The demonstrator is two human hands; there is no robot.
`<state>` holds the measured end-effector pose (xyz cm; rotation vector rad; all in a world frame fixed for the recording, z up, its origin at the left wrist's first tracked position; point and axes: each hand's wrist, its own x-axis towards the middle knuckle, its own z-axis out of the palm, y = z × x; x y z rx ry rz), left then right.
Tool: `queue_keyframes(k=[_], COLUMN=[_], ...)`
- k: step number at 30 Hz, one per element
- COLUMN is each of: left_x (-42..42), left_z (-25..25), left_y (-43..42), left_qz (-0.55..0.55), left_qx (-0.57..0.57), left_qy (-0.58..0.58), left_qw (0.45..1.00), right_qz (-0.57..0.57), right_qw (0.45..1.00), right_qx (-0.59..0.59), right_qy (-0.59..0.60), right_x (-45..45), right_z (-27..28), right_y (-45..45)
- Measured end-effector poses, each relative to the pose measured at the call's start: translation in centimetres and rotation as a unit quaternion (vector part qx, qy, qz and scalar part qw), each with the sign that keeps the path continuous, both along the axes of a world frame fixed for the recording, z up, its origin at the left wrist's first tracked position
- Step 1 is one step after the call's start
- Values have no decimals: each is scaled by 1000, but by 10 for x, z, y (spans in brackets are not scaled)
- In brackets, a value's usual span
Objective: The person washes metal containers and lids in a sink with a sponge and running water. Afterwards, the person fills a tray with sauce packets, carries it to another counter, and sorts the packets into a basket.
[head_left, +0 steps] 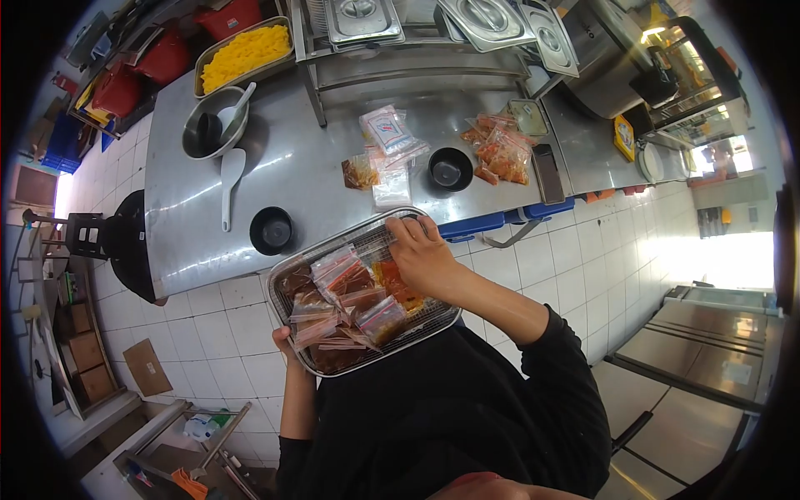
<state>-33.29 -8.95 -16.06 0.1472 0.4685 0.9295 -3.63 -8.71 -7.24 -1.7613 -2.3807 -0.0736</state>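
A metal wire-mesh tray (282, 350) is tilted in front of my body, its far side close to the table edge. Small zip bags of dark red-brown sauce (343, 275) lie heaped in it, with an orange-coloured bag (396, 287) at its right part. My left hand (286, 342) is closed on the tray's near left rim; most of its fingers are hidden underneath. My right hand (417, 250) reaches over the tray, fingers curled over the far rim. A black bowl (272, 231) stands on the table beyond the tray's left end.
On the steel table (308, 183) stand another black bowl (451, 169), empty zip bags (390, 133), filled bags (504, 154), a metal bowl (200, 142) and a white ladle (232, 179). A tray of yellow food (248, 57) and a shelf with steel lids (362, 21) are behind.
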Motion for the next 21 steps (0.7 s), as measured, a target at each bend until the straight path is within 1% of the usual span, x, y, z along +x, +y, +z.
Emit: queue_keyframes(k=[3,5,6,7,8,12,21], left_x=[0,-7,-8,-8,-9,-7,-1], left_z=[-1,-25,-27,-28,-30,-24,-12], left_y=[0,-1,1,-2,-2,-4,-8], left_qz=[-14,-15,-20,8,12,-1,-3], left_qx=[-5,-7,-7,-21,-22,-18,-11], left_qy=[-8,-16,-27,-26,-22,-24,-5], left_qw=[1000,1000,999,999,999,1000,1000], right_qz=[-7,-3,-4,-3,1,7,36], right_qw=[999,1000,1000,1000,999,999,998], right_qx=[-19,-12,-3,15,14,-1,-29], right_qy=[26,25,21,27,31,51,48], right_x=[2,2,2,3,3,4,7], right_z=[3,1,-1,-2,-2,4,0], right_y=[-1,-2,-2,-2,-2,-4,-6])
